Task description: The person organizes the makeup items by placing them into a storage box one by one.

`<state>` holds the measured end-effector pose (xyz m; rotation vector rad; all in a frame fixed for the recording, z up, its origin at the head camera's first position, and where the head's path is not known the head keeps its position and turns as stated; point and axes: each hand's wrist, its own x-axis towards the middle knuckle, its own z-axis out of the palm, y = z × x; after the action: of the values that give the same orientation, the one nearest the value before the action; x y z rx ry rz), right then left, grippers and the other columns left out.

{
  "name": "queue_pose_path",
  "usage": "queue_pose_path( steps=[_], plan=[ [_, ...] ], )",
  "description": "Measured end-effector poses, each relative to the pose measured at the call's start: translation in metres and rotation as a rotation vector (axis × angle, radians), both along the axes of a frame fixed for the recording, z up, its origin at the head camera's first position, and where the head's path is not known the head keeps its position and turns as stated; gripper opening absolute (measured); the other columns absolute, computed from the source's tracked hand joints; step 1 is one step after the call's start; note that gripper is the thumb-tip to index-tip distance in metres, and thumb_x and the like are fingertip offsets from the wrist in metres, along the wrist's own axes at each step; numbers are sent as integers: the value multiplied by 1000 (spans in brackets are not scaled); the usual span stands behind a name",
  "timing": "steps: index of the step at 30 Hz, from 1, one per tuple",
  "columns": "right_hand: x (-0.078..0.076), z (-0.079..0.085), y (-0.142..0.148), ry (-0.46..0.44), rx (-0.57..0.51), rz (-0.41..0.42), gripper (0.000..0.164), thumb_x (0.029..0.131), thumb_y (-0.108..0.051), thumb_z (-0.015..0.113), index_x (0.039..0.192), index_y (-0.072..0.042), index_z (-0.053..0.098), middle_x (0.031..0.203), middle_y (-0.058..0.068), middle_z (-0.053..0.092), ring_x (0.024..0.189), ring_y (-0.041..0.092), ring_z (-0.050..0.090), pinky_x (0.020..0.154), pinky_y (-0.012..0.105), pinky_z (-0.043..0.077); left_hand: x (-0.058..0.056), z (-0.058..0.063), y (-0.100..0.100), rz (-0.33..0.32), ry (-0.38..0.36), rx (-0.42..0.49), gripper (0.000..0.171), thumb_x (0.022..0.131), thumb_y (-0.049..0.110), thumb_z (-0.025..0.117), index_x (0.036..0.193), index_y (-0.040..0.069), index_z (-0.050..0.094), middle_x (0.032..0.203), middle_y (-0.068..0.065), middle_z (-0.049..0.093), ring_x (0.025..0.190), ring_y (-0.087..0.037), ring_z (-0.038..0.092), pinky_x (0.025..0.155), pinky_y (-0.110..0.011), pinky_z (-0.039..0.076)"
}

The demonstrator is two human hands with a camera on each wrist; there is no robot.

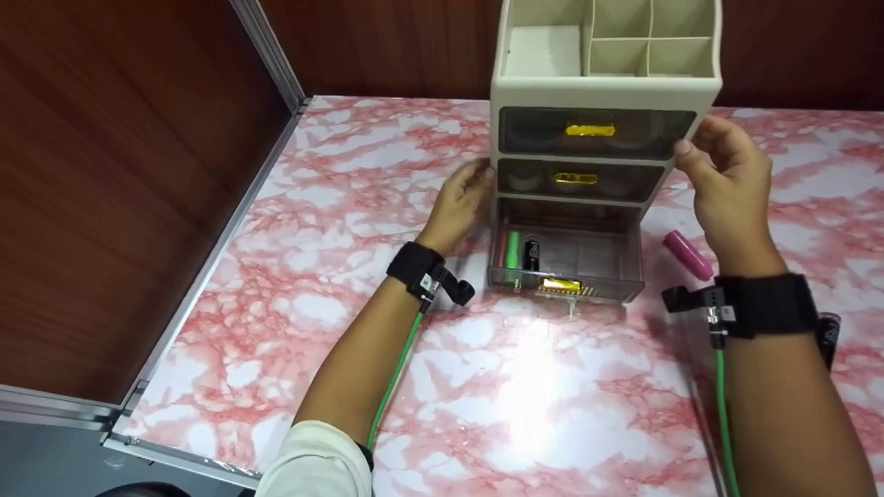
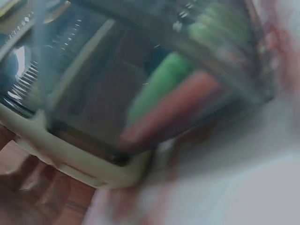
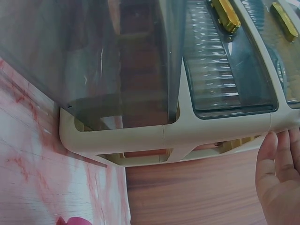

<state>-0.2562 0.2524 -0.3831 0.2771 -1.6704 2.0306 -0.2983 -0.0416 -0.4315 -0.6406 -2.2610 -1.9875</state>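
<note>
A cream desk organizer [image 1: 608, 93] with smoky see-through drawers and gold handles stands on the table. Its bottom drawer [image 1: 608, 290] is pulled out; inside lie a green tube [image 1: 512, 250], a small black bottle [image 1: 531, 255] and a reddish tube [image 2: 171, 108] along the wall. My left hand [image 1: 456, 203] touches the organizer's left side, fingers partly hidden behind it. On the right, my right hand [image 1: 735, 183] rests its thumb near the front corner beside the top drawer [image 1: 532, 131], fingers along the side. Blur softens the left wrist view.
A pink tube [image 1: 688, 255] lies on the marbled table [image 1: 331, 290] right of the open drawer. Another black bottle [image 1: 829, 335] is partly covered by the right forearm. Brown wood panels [image 1: 387, 45] stand at the back and left. Open compartments top the organizer.
</note>
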Motion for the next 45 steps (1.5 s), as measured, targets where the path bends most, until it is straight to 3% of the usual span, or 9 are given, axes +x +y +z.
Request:
queue_pose_path(
  steps=[5,12,18,22,26,30,37,42,45],
  plan=[
    [2,0,1,7,7,-14,28,77,3,65,105,6,59,95,20,58,89,25,54,75,26,44,-12,-23,1,-98,-119,137,42,94,25,41,130,3,43,125,-4,51,113,-9,45,95,-22,33],
    [-1,-2,-1,14,14,3,28,78,3,64,105,6,58,97,20,58,90,26,54,76,27,45,-30,-58,-1,-67,-239,401,45,86,19,57,129,13,46,117,-7,55,106,-18,52,93,-34,37],
    [-1,-2,4,10,50,9,29,78,3,64,106,6,58,96,20,59,88,25,55,75,26,45,-34,-69,2,-31,-313,431,31,81,27,64,97,1,62,94,-11,60,89,-19,55,88,-41,40],
    [2,0,5,-6,76,-2,29,78,2,64,107,6,59,96,18,60,86,23,55,73,25,44,-32,-71,1,-71,-400,459,36,78,32,67,96,2,64,95,-13,61,86,-22,57,83,-42,43],
    [4,2,7,-24,130,-8,30,80,-1,63,109,5,59,98,18,60,86,22,55,72,24,45,-32,-71,0,-62,-399,438,37,74,32,70,97,3,64,97,-12,59,85,-20,56,83,-41,43],
    [8,9,15,-105,380,-80,32,84,-12,61,115,-2,58,107,13,59,91,19,54,72,21,44,-33,-66,-2,-44,-364,396,38,72,33,72,96,5,64,96,-11,59,85,-19,55,86,-42,41],
    [43,18,51,-229,941,-171,31,86,-29,59,113,-15,61,104,2,62,85,3,55,69,11,40,-35,-68,3,-52,-338,357,39,70,32,73,98,6,64,94,-11,58,83,-20,55,81,-42,44],
    [69,14,75,-210,1347,-133,28,87,-30,58,108,-13,64,91,2,64,76,9,55,65,25,43,-33,-69,-3,-25,-315,342,36,70,31,74,94,6,65,89,-12,58,79,-21,55,74,-41,46],
    [87,12,91,-237,1490,-123,29,87,-30,57,107,-10,63,89,3,65,75,16,58,65,37,46,-34,-69,1,-41,-294,342,32,72,29,73,92,5,65,86,-11,58,77,-20,54,73,-39,46]
  ],
)
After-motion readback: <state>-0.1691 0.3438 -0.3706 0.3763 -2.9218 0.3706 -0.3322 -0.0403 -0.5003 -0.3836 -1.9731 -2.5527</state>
